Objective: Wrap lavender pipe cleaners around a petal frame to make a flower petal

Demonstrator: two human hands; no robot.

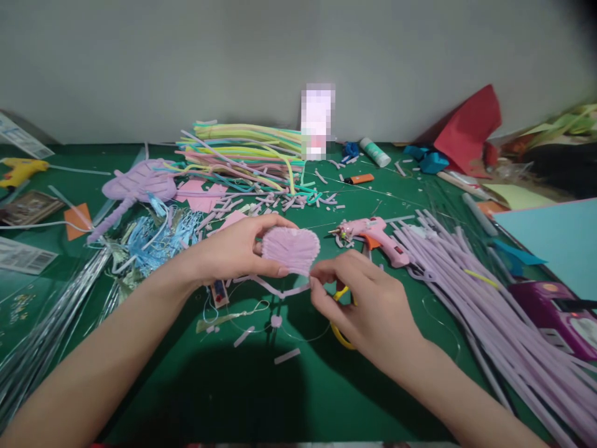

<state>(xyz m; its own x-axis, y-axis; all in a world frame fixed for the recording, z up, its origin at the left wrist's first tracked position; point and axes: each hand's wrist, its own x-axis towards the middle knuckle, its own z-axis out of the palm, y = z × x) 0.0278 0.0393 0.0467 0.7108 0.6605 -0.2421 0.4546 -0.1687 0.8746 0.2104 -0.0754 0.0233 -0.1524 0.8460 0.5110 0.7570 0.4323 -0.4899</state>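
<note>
My left hand (240,249) is closed on a lilac heart made of straw pieces (291,247), holding it above the green mat (224,386). My right hand (368,302) pinches the lower right tip of the heart, where a lilac straw strip (275,287) trails off to the left. Yellow-handled scissors (342,311) hang on my right hand's fingers. A pink glue gun (373,235) lies just beyond my right hand.
A bundle of lilac straws (471,292) lies at right, and coloured straws (242,152) with cut bits at the back. A lilac leaf-shaped piece (135,183), blue shreds (153,239), an orange lighter (359,178), a glue stick (374,152) and red paper (469,130) lie about.
</note>
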